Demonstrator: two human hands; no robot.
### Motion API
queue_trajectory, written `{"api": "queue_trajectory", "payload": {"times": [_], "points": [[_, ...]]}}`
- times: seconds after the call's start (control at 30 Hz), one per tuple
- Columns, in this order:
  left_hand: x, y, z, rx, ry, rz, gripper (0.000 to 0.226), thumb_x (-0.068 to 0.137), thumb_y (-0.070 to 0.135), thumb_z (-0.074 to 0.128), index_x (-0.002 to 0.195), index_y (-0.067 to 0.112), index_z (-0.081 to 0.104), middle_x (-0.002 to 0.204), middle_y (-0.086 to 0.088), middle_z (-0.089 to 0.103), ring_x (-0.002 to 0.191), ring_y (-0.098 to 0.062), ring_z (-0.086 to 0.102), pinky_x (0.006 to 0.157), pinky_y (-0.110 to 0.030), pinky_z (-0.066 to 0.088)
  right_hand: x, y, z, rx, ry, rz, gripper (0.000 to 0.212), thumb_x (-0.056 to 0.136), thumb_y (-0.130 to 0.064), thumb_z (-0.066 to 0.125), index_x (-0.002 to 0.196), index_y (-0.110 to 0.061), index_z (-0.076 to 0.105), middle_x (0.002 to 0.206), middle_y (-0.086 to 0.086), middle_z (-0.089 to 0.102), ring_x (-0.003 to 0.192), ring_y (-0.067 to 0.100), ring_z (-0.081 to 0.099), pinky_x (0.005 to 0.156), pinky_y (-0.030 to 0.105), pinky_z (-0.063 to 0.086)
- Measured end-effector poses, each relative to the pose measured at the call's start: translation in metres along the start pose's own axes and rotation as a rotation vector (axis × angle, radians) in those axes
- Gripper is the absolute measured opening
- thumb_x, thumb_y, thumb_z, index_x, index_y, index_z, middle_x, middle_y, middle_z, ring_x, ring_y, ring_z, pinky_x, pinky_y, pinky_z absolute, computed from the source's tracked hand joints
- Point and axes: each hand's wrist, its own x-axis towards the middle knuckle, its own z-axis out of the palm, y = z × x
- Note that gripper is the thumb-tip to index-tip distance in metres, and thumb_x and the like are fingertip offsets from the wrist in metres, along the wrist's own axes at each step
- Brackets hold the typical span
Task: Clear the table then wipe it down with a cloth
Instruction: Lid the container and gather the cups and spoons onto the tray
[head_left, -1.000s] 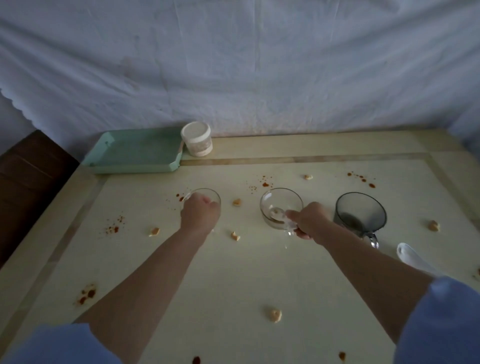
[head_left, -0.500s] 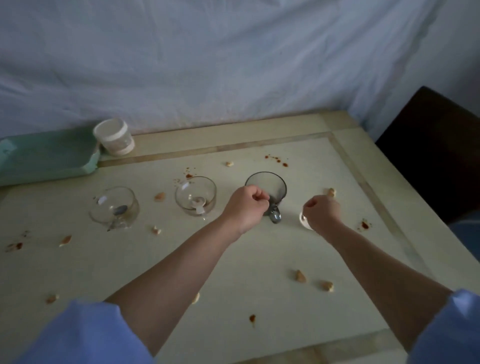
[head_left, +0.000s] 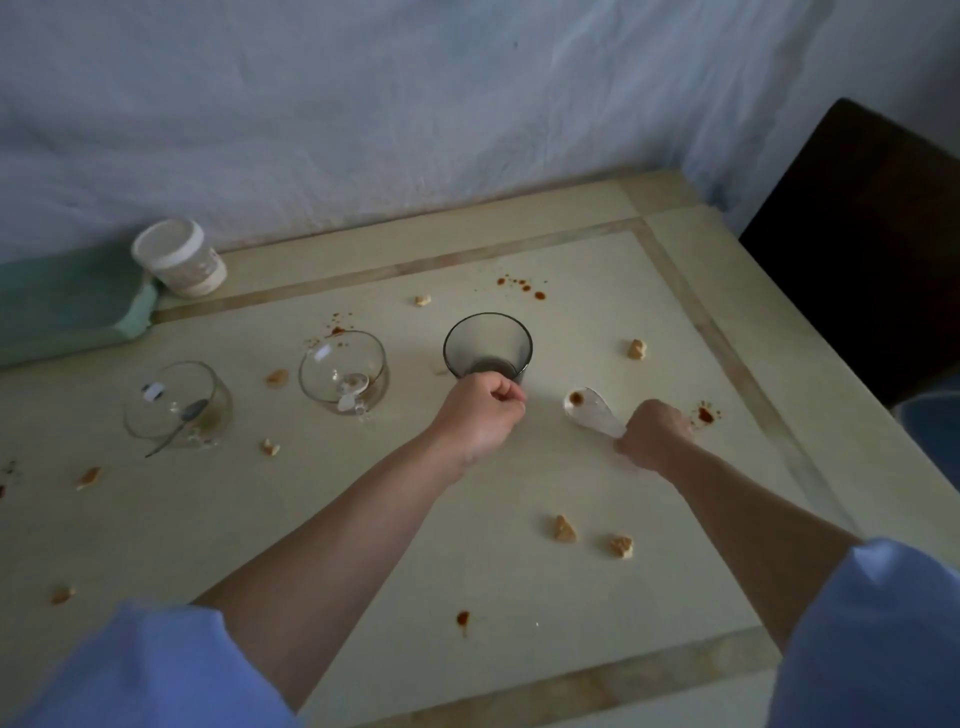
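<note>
While the bench is not yet cleared, the dark cup is gripped at its handle by the closed left hand, and the white spoon is clamped in the right hand. Both probably need lifting away next, before any wiping.

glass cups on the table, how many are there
3. A clear cup with a metal spoon stands far left, a second clear cup stands right of it, and a dark cup stands at the left hand. None looks hidden.
</note>
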Motion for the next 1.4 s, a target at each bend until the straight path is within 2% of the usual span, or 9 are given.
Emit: {"api": "queue_trajectory", "payload": {"times": [0.13,0.37,0.8,0.9,1.0,1.07,1.23,1.33,1.4], "points": [[-0.005,0.006,-0.007,-0.006,0.001,-0.020,0.012,0.084,0.007,0.056,0.091,0.013,0.065,0.083,-0.004,0.059,0.073,-0.017,0.052,0.069,-0.025,0.044,-0.008,-0.016,-0.036,0.284,-0.021,-0.093,0.018,0.078,-0.020,0.072,0.085,-0.005,0.066,0.068,0.006,0.058,0.055,0.016,0.052,0.047,0.022,0.037],[-0.014,-0.001,-0.027,-0.056,-0.015,-0.045,0.009,0.086,0.009,0.055,0.081,0.014,0.061,0.075,-0.003,0.053,0.074,-0.021,0.047,0.068,-0.032,0.039,-0.029,-0.089,-0.060,0.431,-0.119,-0.317,0.023,0.076,-0.025,0.073,0.063,-0.009,0.064,0.057,0.004,0.058,0.048,0.013,0.047,0.048,0.022,0.037],[-0.015,-0.028,-0.058,-0.221,0.073,-0.108,0.019,0.086,0.005,0.056,0.073,0.019,0.059,0.073,-0.002,0.054,0.075,-0.019,0.049,0.072,-0.031,0.041,-0.013,-0.128,-0.025,0.258,-0.093,-0.211,0.036,0.079,-0.031,0.071,0.059,-0.007,0.054,0.054,0.004,0.056,0.043,0.014,0.046,0.042,0.023,0.036],[-0.018,-0.030,-0.059,-0.226,0.066,-0.119,0.014,0.086,0.005,0.055,0.078,0.016,0.059,0.076,-0.004,0.054,0.074,-0.018,0.048,0.071,-0.030,0.040,-0.018,-0.127,-0.029,0.200,-0.030,-0.230,0.039,0.081,-0.038,0.069,0.064,-0.008,0.051,0.063,0.006,0.057,0.058,0.020,0.056,0.052,0.026,0.041],[-0.026,-0.037,-0.065,-0.235,0.051,-0.122,0.009,0.086,0.006,0.055,0.081,0.012,0.058,0.074,-0.005,0.052,0.070,-0.018,0.046,0.067,-0.029,0.040,-0.034,-0.135,-0.039,-0.036,0.207,-0.288,0.039,0.085,-0.039,0.060,0.107,-0.006,0.056,0.110,0.013,0.058,0.105,0.030,0.052,0.088,0.037,0.041],[-0.032,-0.045,-0.073,-0.240,0.067,-0.145,0.010,0.086,0.002,0.053,0.080,0.010,0.057,0.066,-0.002,0.049,0.061,-0.014,0.044,0.058,-0.024,0.039,-0.051,-0.148,-0.043,-0.017,0.270,-0.408,0.031,0.085,-0.024,0.056,0.113,-0.010,0.056,0.118,0.012,0.057,0.113,0.032,0.048,0.094,0.038,0.037],[-0.038,-0.080,-0.104,-0.519,0.141,-0.352,0.028,0.092,-0.003,0.041,0.069,0.009,0.052,0.041,0.003,0.049,0.031,-0.006,0.040,0.037,-0.009,0.027,-0.091,-0.179,-0.005,0.202,-0.003,-0.521,0.020,0.081,-0.009,0.050,0.092,-0.010,0.067,0.096,0.014,0.069,0.087,0.031,0.064,0.068,0.030,0.049],[-0.046,-0.107,-0.127,-0.464,0.287,-0.370,0.020,0.088,-0.001,0.053,0.071,0.009,0.056,0.060,-0.004,0.055,0.045,-0.012,0.049,0.045,-0.019,0.034,-0.102,-0.191,0.031,0.227,-0.239,-0.504,0.016,0.082,-0.010,0.056,0.092,-0.005,0.067,0.091,0.015,0.070,0.084,0.029,0.068,0.072,0.034,0.056],[-0.050,-0.125,-0.145,-0.469,0.378,-0.401,0.019,0.088,0.002,0.054,0.071,0.009,0.055,0.066,-0.007,0.055,0.048,-0.014,0.050,0.046,-0.020,0.035,-0.106,-0.201,0.050,0.267,-0.417,-0.442,0.007,0.085,-0.008,0.058,0.081,-0.003,0.060,0.075,0.012,0.065,0.060,0.019,0.065,0.057,0.029,0.052]]}}
